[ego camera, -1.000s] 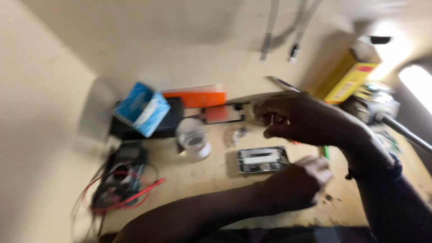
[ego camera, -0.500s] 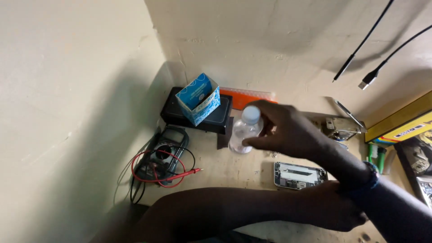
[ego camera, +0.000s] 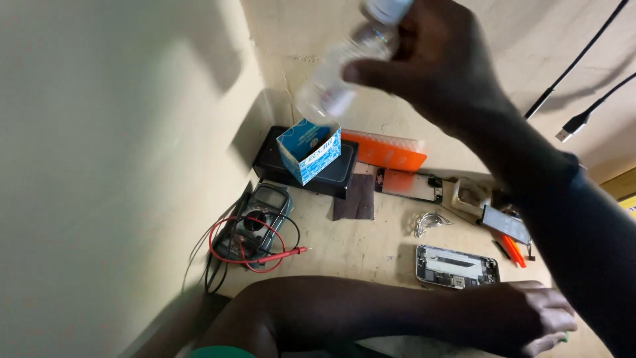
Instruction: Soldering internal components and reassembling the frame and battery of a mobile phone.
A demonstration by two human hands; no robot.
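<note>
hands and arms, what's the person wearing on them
The right hand is bare; its arm wears a dark navy long sleeve ending at the wrist. The left hand and forearm are bare, with no sleeve, glove, watch or ring visible.

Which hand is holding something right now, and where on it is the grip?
The right hand holds a small clear plastic bottle raised above the bench, fingers wrapped around its upper body near the cap. The left hand rests on the bench, holding nothing visible.

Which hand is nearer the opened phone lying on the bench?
Left. The left hand rests on the bench just below the opened phone, close to its lower edge. The right hand is raised well above it, holding a clear plastic bottle.
</note>
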